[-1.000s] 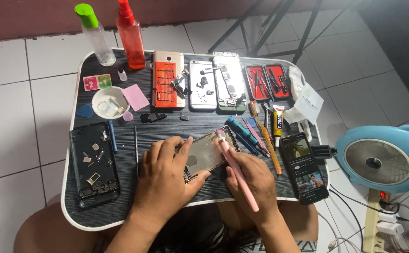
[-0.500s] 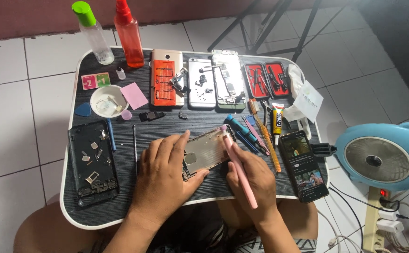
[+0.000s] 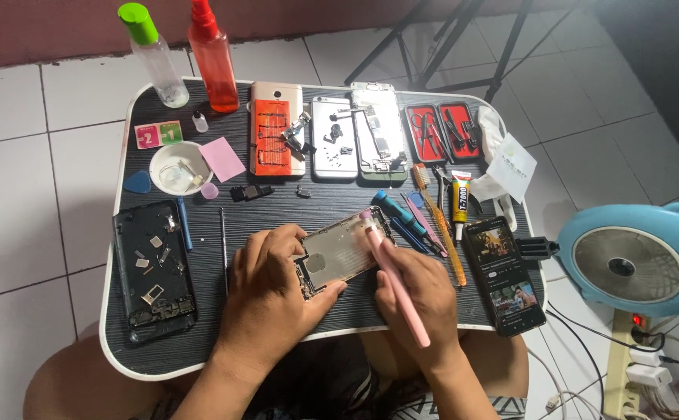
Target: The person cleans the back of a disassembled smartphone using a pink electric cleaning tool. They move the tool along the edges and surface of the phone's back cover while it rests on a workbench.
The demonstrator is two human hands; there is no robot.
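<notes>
Head view: my left hand (image 3: 265, 299) pins the silver opened phone housing (image 3: 338, 255) mid-worktop, while my right hand (image 3: 425, 295) grips a pink pen-shaped tool (image 3: 396, 285) on its upper edge. I fear a slip could scatter the loose blue screwdrivers (image 3: 398, 219) just right of the housing.

- One view only, from a camera worn on the person's head; there is no second view to share any part of the scene.
- It looks steeply down and forward over the low black bench (image 3: 308, 206), whose whole top fits in frame.
- It sits near: the left hand (image 3: 273, 295) and right hand (image 3: 425, 292) fill the lower middle.
- The bench's far edge lies toward the top, with tiled floor (image 3: 36, 179) around it and a blue fan (image 3: 635, 260) at right.
</notes>
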